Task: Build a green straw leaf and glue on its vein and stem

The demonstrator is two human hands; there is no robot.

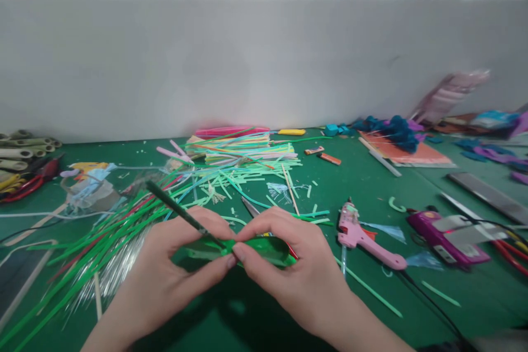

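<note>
Both hands meet at the lower middle of the head view, their fingertips together. My left hand (177, 264) is closed in a pinch on a green strip-like piece (206, 250), which looks like an artificial leaf. A dark green stem (177, 206) slants up and left from that piece, across the left fingers. My right hand (289, 264) pinches the same green leaf-like piece at its middle, and its other half shows between thumb and fingers. The exact joint is hidden under the fingertips. Behind the hands lie scissors (250, 208), partly covered.
Cut straws and strips (243, 151) are heaped at the back. Long green strips (119, 220) spread to the left. On the right lie a pink glue gun (363, 239), a purple device (447, 236) and red-handled scissors (509, 256). A grey partition (247, 66) rises behind the table.
</note>
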